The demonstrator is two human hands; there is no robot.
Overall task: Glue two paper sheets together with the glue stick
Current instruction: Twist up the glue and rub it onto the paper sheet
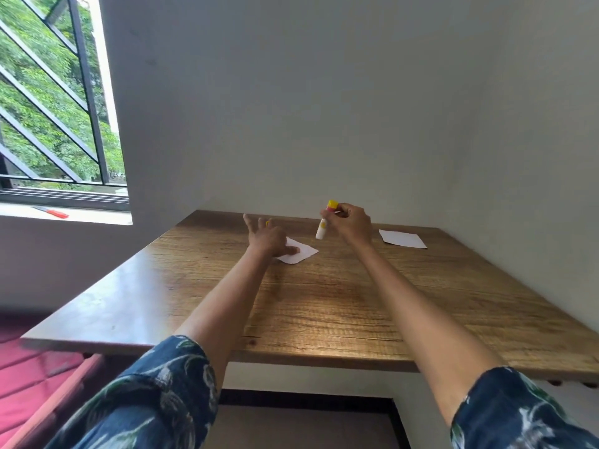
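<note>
A small white paper sheet lies near the middle of the wooden table. My left hand rests on its left part, thumb pressing the paper and fingers spread. A small yellow thing, perhaps the cap, shows between those fingers. My right hand holds the glue stick in the air above the table, to the right of the sheet: white body pointing down, yellow end up. A second white paper sheet lies far right near the wall.
Grey walls close the table's far and right sides. A barred window is at the left, with a red-handled tool on its sill. A red cushion sits below the table's left edge.
</note>
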